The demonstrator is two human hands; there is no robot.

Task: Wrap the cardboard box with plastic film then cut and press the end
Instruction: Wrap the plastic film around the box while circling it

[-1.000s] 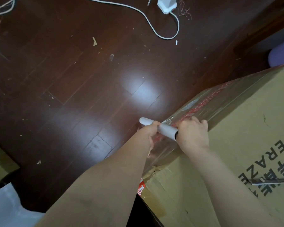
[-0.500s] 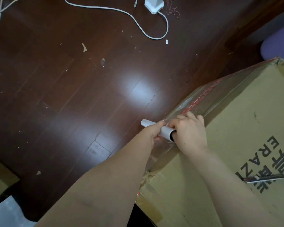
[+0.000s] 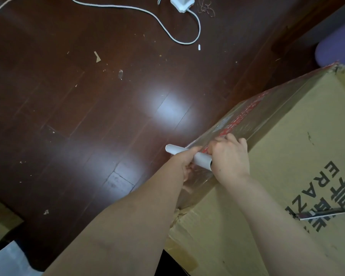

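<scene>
One large cardboard box [image 3: 287, 156] fills the lower right of the view, standing on a dark wooden floor [image 3: 88, 116], with black printed letters on its top face. Clear plastic film [image 3: 245, 120] lies glossy over the box's left side face, covering red printing there. A white film roll [image 3: 201, 159] sits tilted against the top edge of that side, one end sticking out past the left hand [image 3: 184, 162]. The left hand has its fingers curled round the roll, and the right hand [image 3: 229, 158] grips the roll's other end, knuckles up, fingertips reaching onto the filmed side. Both bare forearms stretch in from the bottom of the view. The box's near corner is torn and creased. A thin metal blade [image 3: 323, 213] lies on the box top across the lettering, well apart from the hands. Farther off, a white cable [image 3: 167, 26] loops over the floor to a white plug [image 3: 180, 4], small scraps are scattered about, and a purple object [image 3: 337, 48] shows beyond the box
</scene>
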